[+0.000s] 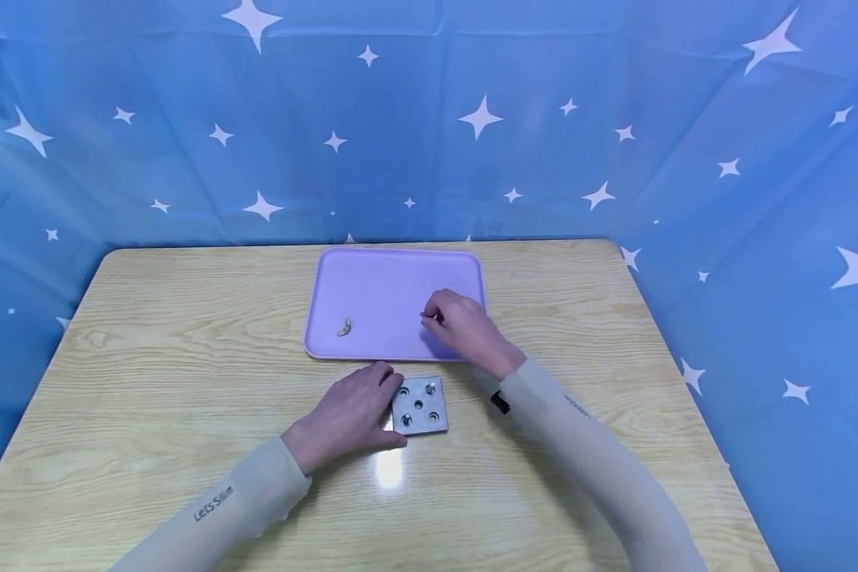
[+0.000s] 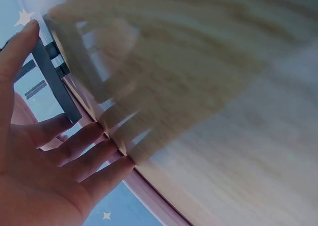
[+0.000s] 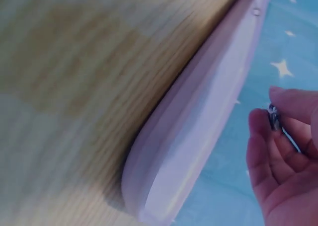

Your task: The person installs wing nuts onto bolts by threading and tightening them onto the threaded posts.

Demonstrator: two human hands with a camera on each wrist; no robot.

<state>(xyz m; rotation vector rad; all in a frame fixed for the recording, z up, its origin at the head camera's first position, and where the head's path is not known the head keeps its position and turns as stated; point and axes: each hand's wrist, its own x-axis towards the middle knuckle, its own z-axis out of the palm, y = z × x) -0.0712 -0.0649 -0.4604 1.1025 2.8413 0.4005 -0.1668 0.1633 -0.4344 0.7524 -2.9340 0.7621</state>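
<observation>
My left hand (image 1: 350,409) holds a square metal plate (image 1: 418,403) on the table by its left side, thumb at the near corner and index finger at the far one. Holes dot the plate, and two short bolts stand up from it, one bolt (image 1: 430,388) far right and another bolt (image 1: 407,419) near left. Over the right part of the purple tray (image 1: 372,278), my right hand (image 1: 465,322) pinches a small shiny metal piece (image 3: 274,117) between thumb and index finger; its kind is mostly hidden by the fingertips.
On the tray's left side lies a small brass-coloured, V-shaped piece (image 1: 345,326), like a wing nut. The tray sits at the far edge of the wooden table (image 1: 186,318). Behind hangs a blue cloth (image 1: 415,159) with white stars. A small black item (image 1: 500,402) shows beside the right sleeve.
</observation>
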